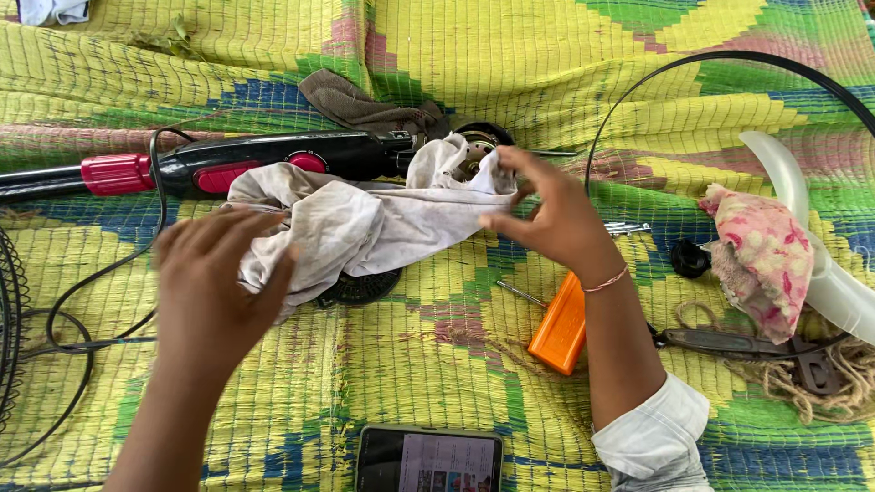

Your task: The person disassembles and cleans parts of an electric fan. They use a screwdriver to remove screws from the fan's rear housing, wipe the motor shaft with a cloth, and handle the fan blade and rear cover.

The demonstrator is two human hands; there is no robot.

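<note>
A dirty white cloth (355,223) lies draped over a black fan stand and motor (273,159) with red buttons and a red collar. My left hand (214,273) rests on the cloth's left end, gripping it. My right hand (547,214) pinches the cloth's right end against the round metal motor part (474,146). A black round part (365,287) peeks out under the cloth.
A woven yellow-green mat (437,355) covers the floor. An orange-handled screwdriver (558,323), several screws (624,228), pliers (729,342), rope, a translucent fan blade (802,219) with a pink rag (761,255), a brown rag (365,109), a wire grille (9,319) and a phone (428,460) lie around.
</note>
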